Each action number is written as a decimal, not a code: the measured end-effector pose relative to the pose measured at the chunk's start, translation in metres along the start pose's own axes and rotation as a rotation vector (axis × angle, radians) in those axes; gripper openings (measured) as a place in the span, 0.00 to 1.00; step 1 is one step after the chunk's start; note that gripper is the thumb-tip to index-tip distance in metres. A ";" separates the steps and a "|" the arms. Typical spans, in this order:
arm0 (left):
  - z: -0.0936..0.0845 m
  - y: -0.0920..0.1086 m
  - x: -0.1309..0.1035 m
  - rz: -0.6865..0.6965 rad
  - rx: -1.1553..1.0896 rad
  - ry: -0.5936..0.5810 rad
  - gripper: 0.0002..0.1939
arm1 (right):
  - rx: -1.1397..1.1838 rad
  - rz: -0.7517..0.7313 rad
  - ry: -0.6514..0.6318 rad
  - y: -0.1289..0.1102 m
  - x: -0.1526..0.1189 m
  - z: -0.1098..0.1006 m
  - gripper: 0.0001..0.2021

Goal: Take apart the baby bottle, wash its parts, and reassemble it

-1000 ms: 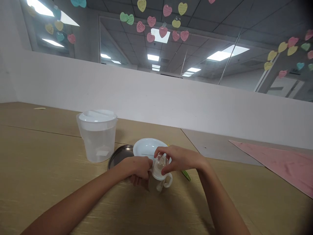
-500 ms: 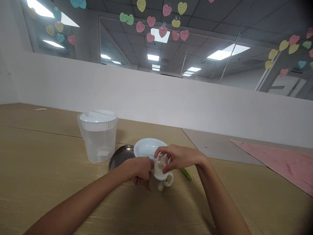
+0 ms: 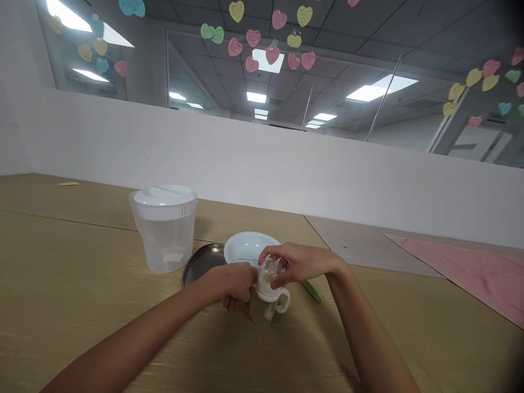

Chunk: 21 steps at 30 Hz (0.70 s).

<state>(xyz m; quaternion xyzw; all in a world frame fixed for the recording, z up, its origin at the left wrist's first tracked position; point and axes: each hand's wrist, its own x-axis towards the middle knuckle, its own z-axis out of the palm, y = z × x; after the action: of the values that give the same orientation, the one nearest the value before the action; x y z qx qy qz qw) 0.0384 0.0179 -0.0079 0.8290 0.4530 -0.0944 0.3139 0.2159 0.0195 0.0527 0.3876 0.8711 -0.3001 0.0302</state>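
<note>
A clear baby bottle [image 3: 262,309] with a white collar, a transparent cap and white side handles stands upright on the table in front of me. My left hand [image 3: 239,284] is closed at its left side, where a handle would be; the fingers partly hide that side. From above and the right, my right hand [image 3: 301,265] grips the clear cap [image 3: 270,268] between thumb and fingers. Just behind the bottle lie a white bowl [image 3: 249,243] and a dark round metal tray [image 3: 201,265]. A green-handled utensil [image 3: 313,292] shows beneath my right hand, its other end mostly hidden.
A translucent pitcher [image 3: 166,240] with a white lid stands at the left behind my left forearm. On the right lies a pink cloth [image 3: 478,273]. A white wall [image 3: 245,158] with windows above it bounds the table [image 3: 102,295] at the back.
Almost nothing differs. Both hands stay on the bottle, and the view has shifted very slightly.
</note>
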 end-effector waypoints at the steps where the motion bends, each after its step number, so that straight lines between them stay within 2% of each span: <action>1: 0.000 0.000 0.000 0.007 0.004 0.003 0.15 | 0.006 0.003 -0.002 0.000 0.000 0.000 0.20; 6: 0.000 0.001 -0.002 0.021 0.015 -0.003 0.14 | 0.010 0.013 0.002 0.001 0.001 0.000 0.20; 12: 0.001 0.003 -0.001 -0.006 0.012 0.018 0.11 | 0.155 0.044 -0.051 0.001 0.000 -0.003 0.21; 21: 0.001 0.001 0.000 0.010 0.033 0.008 0.11 | 0.170 0.049 -0.033 0.004 0.001 0.000 0.22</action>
<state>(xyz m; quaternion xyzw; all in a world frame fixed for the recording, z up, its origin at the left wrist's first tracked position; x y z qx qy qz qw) 0.0392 0.0165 -0.0082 0.8366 0.4486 -0.0969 0.2990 0.2180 0.0222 0.0510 0.4048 0.8322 -0.3784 0.0190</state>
